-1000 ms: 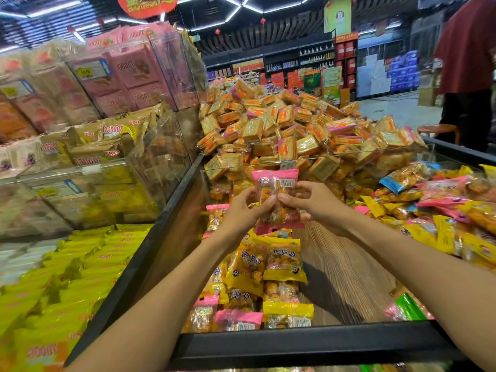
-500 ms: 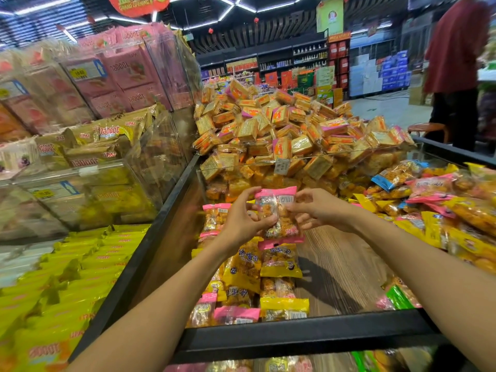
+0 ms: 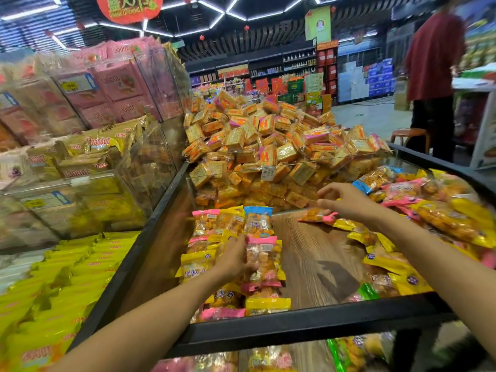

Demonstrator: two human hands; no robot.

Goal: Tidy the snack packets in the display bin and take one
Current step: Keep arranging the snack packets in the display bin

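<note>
The display bin [image 3: 308,324] has a black rim and a wood-grain floor. Along its left side snack packets lie in a neat row, yellow, pink and blue-topped. My left hand [image 3: 233,260] presses a pink-edged packet [image 3: 261,261] down onto that row, fingers wrapped on its left edge. My right hand [image 3: 345,201] reaches to the far right of the bin, fingers spread over a loose pink-edged packet [image 3: 316,216] lying on the wood floor, touching it but not clearly gripping. A loose heap of mixed packets [image 3: 440,218] fills the bin's right side.
Behind a clear divider [image 3: 281,167] rises a big mound of orange square packets [image 3: 268,138]. Clear bins of pink and yellow wafer packs [image 3: 88,157] stand at left. A person in a red shirt [image 3: 434,76] stands by a stool [image 3: 409,134] at the back right.
Both hands held the pink-edged packet up in the air; now the left hand has lowered it onto the row, and the right hand has let go and moved right to a loose packet.
</note>
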